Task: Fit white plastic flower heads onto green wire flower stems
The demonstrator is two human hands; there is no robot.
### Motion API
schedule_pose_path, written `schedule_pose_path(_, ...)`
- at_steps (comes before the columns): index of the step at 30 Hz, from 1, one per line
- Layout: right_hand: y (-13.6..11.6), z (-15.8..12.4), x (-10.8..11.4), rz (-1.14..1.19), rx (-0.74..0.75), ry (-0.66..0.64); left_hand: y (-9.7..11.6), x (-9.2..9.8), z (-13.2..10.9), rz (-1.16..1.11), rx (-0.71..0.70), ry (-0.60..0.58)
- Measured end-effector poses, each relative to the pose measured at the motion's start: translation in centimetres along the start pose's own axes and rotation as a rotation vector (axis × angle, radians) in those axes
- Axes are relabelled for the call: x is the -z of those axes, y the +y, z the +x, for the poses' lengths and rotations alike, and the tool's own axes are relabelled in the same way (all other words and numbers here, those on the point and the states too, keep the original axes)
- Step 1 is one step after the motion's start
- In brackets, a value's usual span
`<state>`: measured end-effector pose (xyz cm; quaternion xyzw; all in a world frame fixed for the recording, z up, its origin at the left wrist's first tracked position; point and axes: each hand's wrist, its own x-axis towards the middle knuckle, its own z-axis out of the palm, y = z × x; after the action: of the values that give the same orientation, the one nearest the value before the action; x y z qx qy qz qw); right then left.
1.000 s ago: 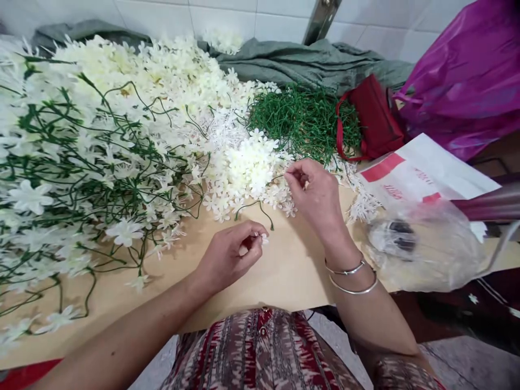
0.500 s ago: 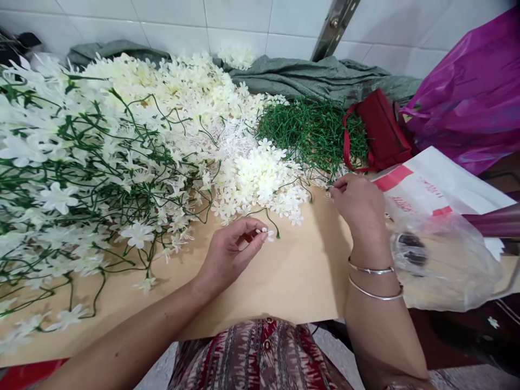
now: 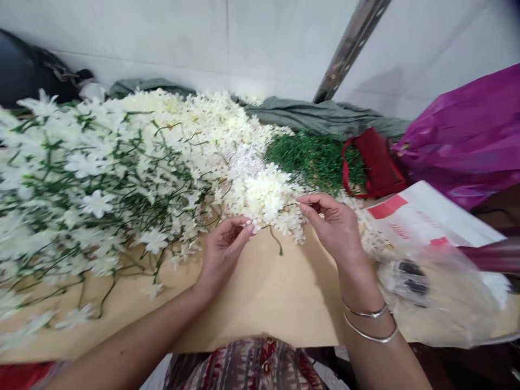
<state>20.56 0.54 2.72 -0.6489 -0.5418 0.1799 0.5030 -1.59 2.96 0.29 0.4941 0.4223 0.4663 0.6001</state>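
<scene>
My left hand pinches a small white artificial flower between thumb and fingertips, just above the table. To its right, my right hand is raised with thumb and forefinger closed together; what they hold is too small and blurred to make out. A thin green stem shows beside those fingertips, over the near heap of loose white blossoms. Another curved green stem lies on the table between my hands.
Stemmed white flowers fill the left side. Behind lie a pile of green stems, a red bag and grey-green cloth. Rightward are a purple plastic bag and a clear plastic bag on the tan tabletop.
My right hand has moved left from the white strands beside the green pile, toward my left hand. The left hand keeps the small flower. The camera view has tilted up.
</scene>
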Motion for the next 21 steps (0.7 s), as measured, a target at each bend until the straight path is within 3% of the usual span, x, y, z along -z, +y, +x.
schedule_pose_path(3, -1.1, -1.2, -1.4, -0.009, 0.053, -0.041, -0.5, 0.0, 0.2, -0.034, 0.013, 0.013)
schedule_pose_path(8, -2.7, -2.7, -3.1, 0.103, 0.016, -0.091, -1.0, 0.3, 0.3, -0.039, 0.015, 0.013)
schedule_pose_path(14, -3.0, -3.4, -4.4, 0.176, 0.097, -0.154, -1.0, 0.3, 0.2, -0.064, 0.005, -0.008)
schedule_pose_path(21, -3.1, -3.9, -5.4, 0.17, -0.065, -0.149, -0.7, 0.4, 0.2, -0.015, -0.012, -0.034)
